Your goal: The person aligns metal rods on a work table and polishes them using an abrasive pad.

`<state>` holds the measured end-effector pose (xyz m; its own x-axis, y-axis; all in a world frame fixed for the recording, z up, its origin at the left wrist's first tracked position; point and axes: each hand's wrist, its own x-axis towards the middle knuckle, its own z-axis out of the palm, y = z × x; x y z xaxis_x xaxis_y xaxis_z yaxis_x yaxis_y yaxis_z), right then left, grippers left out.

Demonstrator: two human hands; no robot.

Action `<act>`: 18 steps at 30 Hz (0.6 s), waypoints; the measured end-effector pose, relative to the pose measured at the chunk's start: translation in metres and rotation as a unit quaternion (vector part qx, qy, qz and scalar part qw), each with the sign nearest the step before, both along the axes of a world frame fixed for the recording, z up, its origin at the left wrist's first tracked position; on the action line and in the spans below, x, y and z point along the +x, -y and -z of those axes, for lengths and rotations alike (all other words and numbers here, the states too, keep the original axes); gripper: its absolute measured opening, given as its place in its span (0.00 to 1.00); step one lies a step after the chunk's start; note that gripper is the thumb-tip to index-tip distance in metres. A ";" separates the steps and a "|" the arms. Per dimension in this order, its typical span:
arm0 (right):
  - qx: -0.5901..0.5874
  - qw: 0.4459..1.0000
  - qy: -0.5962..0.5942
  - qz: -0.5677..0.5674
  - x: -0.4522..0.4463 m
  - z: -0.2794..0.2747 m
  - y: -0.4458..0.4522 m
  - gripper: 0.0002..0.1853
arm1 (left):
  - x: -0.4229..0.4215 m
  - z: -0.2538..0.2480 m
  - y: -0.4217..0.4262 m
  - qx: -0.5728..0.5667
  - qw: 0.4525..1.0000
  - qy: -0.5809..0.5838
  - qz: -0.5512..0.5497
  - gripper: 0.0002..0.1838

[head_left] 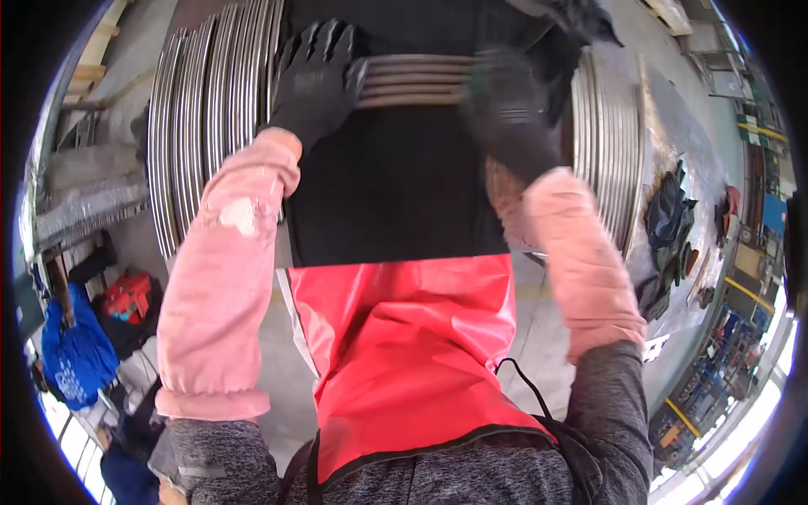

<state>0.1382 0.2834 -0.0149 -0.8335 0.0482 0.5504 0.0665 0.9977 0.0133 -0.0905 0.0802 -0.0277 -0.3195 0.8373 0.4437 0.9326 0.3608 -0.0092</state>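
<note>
Several thin metal rods (414, 82) lie side by side across a black cloth (387, 185). At their left end is my left hand (318, 84) in a black glove, its fingers pointing away from me and its thumb side against the rods. My right hand (509, 101), gloved too and smeared by motion, is over the rods' right end; its fingers cannot be made out. Pink sleeves cover both forearms.
Long metal rods (215, 109) are stacked at the left, and more rods (604, 143) at the right. Dark gloves or cloths (669, 206) lie on a grey surface further right. A blue garment (77, 349) and a red item (128, 297) are at the lower left.
</note>
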 end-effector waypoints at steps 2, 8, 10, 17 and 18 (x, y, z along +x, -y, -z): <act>-0.057 0.986 0.132 0.085 -0.061 -0.017 0.072 0.21 | 0.003 0.001 0.000 0.009 1.000 -0.007 0.011 0.30; -0.148 0.986 -0.071 0.011 -0.080 -0.002 0.093 0.29 | -0.024 0.020 0.009 0.018 0.993 0.087 0.081 0.31; -0.125 0.989 -0.082 0.004 -0.082 -0.003 0.085 0.30 | -0.022 0.004 0.013 0.025 0.996 0.057 0.064 0.31; -0.089 0.992 0.005 0.094 0.000 0.004 0.002 0.35 | 0.000 -0.002 0.013 0.007 0.999 0.029 0.026 0.32; -0.017 0.986 0.012 0.164 0.006 0.001 -0.008 0.36 | -0.002 -0.002 0.011 0.016 0.999 0.027 0.022 0.32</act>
